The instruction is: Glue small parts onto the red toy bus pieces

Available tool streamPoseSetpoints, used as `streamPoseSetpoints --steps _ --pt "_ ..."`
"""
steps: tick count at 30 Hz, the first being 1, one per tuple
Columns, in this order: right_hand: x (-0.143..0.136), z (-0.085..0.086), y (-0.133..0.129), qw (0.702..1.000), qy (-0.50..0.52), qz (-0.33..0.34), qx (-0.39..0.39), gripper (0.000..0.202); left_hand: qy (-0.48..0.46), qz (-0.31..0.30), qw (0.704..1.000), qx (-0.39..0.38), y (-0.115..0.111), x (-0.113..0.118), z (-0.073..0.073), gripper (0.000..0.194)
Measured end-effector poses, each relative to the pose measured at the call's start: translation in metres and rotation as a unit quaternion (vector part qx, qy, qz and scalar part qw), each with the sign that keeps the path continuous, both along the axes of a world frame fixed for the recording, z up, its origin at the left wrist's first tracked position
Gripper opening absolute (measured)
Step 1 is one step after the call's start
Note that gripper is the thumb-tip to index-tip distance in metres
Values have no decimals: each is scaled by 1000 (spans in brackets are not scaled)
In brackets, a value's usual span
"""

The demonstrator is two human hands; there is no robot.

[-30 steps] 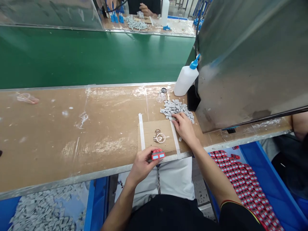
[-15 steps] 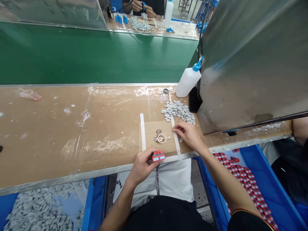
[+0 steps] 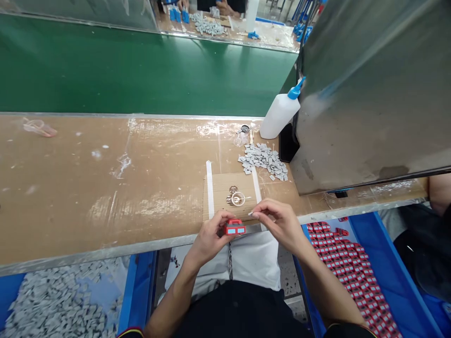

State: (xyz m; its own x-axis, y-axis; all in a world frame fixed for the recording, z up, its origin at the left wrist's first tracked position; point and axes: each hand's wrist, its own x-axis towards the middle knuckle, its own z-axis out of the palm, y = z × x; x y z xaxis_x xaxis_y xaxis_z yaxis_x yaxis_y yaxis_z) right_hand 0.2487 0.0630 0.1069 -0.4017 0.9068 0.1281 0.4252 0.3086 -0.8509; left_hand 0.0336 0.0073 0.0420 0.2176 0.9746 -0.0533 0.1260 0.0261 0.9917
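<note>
My left hand (image 3: 208, 238) is closed on a small red toy car part (image 3: 235, 227) with two light-blue windows, held at the table's front edge. My right hand (image 3: 280, 223) pinches a small pale piece (image 3: 251, 213) just to the right of the red part, not touching it. Beyond both hands, a small round dish (image 3: 238, 199) with a thin white stick in it rests on a cardboard pad (image 3: 220, 182). A pile of flat grey pieces (image 3: 264, 158) lies past the pad.
A white squeeze bottle (image 3: 279, 115) with a blue nozzle leans by a metal panel (image 3: 355, 112) on the right. Blue bins below hold grey pieces (image 3: 63, 300) on the left and red parts (image 3: 352, 272) on the right. Another person's hand (image 3: 225, 8) shows across the green belt (image 3: 141, 70).
My right hand has moved from beside the grey pile toward the red part, carrying the small pale piece. My left hand still holds the red part. The view has shifted slightly.
</note>
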Motion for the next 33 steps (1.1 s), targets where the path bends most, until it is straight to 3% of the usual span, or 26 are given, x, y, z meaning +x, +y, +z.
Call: streamPoseSetpoints --steps 3,7,10,14,22,27,33 --pt "-14 -2 -14 999 9 21 -25 18 22 -7 1000 17 2 -2 2 18" --pt "-23 -12 -14 999 -1 31 -39 18 34 -7 998 56 3 -3 2 25" --pt "-24 -16 -13 998 -7 36 -43 19 8 0 1000 31 2 -2 1 36" --pt "-23 -14 -13 998 -43 34 -35 17 3 -8 1000 3 0 -1 1 24" --pt "-25 -18 -22 998 -60 20 -19 17 52 -5 998 41 0 -1 -2 22" --pt "-21 -18 -25 995 -86 59 1 20 91 -3 993 79 -2 0 -2 20" --pt "-14 -8 -22 987 -97 120 -52 18 109 -17 987 116 -4 -2 -5 21"
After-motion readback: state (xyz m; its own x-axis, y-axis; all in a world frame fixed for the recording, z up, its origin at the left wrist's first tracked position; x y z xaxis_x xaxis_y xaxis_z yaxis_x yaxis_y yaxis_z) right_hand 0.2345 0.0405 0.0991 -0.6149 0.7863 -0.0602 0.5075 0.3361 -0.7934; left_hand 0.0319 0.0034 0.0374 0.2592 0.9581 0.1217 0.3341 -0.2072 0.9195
